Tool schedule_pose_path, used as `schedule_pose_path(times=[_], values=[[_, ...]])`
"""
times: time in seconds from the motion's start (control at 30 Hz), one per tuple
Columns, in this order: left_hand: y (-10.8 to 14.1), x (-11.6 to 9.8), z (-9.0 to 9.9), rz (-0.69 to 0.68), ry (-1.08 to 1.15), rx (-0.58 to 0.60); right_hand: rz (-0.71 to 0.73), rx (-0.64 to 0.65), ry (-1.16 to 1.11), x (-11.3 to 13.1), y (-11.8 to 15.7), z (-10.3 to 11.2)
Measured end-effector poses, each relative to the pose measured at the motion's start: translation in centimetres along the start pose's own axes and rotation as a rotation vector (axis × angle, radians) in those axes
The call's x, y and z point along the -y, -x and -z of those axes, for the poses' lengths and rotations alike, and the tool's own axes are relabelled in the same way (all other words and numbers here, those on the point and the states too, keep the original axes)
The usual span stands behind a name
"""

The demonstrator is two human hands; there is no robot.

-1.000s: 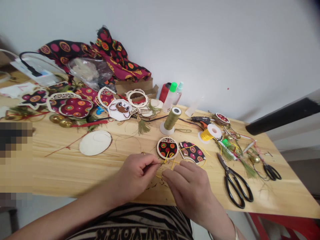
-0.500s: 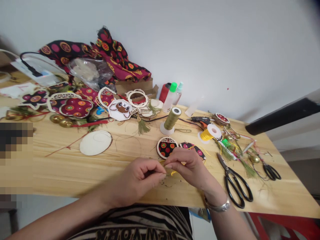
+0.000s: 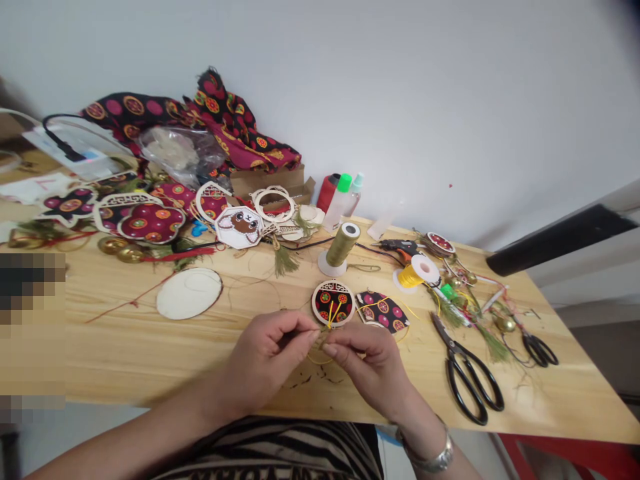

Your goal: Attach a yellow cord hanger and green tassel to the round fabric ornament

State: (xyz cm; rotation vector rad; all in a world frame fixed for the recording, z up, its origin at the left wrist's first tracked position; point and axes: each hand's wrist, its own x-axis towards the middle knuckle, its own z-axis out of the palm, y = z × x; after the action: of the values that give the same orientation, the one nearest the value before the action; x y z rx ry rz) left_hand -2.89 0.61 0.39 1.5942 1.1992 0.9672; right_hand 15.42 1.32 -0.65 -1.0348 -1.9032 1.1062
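Thumb and forefinger of my left hand [image 3: 273, 363] are pinched together, and my right hand [image 3: 367, 363] pinches the same way a short gap away. Between and under the fingertips runs a thin yellow cord [image 3: 331, 315]; two of its strands lie up over a round wood-framed ornament [image 3: 323, 299] with dark patterned fabric. A loop of the cord hangs below the fingers. Right of the ornament, near my right hand, lies a patterned fabric-covered piece [image 3: 387, 313] with yellow cord across it. Exactly how the cord sits in each pinch is partly hidden.
Behind stand a spool of olive thread [image 3: 343, 247] and a spool of yellow cord [image 3: 414, 272]. Large black-handled scissors [image 3: 467, 373] lie at right. A white oval disc [image 3: 190, 294] is at left. Ornaments, bottles [image 3: 337, 207], a glue gun [image 3: 400, 247] and cloth [image 3: 240, 127] crowd the back.
My hands have drawn slightly apart and a little toward me. The yellow strands over the round ornament now show, and more of the ornament and fabric piece is uncovered.
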Motion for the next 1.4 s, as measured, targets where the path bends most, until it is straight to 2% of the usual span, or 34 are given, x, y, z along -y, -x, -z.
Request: schedule_pose_path(times=[0.23, 0.43, 0.5, 0.63, 0.77, 0.83, 0.93, 1.07, 1.17, 1.27, 1.4], values=[[0.2, 0.2, -0.2, -0.002, -0.033, -0.008, 0.063, -0.021, 0.109, 0.2, 0.4, -0.2], [0.2, 0.4, -0.6, 0.036, -0.044, -0.026, 0.074, 0.084, 0.239, 0.8, 0.6, 0.1], [0.1, 0.3, -0.5, 0.075, -0.011, -0.041, 0.081, 0.084, 0.294, 0.9, 0.7, -0.2], [-0.2, 0.3, -0.3, 0.194, 0.191, -0.055, 0.167, -0.033, 0.444, 0.7, 1.1, -1.1], [0.0, 0.9, -0.5, 0.343, 0.608, -0.041, 0.252, -0.086, 0.439, 0.2, 1.1, -1.7], [0.2, 1.1, -0.6, 0.38, 0.787, -0.017, 0.273, -0.094, 0.382, 0.1, 0.9, -1.6], [0.6, 0.8, -0.4, 0.392, 0.917, 0.062, 0.301, -0.08, 0.31, 0.7, 0.7, -1.0], [1.1, -0.3, 0.6, 0.351, 0.933, 0.182, 0.391, -0.031, 0.285, 2.6, 0.5, 0.3], [1.3, -1.1, 1.3, 0.298, 0.91, 0.276, 0.454, 0.026, 0.353, 3.9, 0.4, 1.2], [1.4, -1.3, 1.5, 0.286, 0.909, 0.292, 0.417, 0.066, 0.348, 3.7, 0.5, 1.4], [1.5, -0.6, 1.4, 0.359, 0.98, 0.307, 0.297, 0.075, 0.251, 1.6, 0.8, 1.3]])
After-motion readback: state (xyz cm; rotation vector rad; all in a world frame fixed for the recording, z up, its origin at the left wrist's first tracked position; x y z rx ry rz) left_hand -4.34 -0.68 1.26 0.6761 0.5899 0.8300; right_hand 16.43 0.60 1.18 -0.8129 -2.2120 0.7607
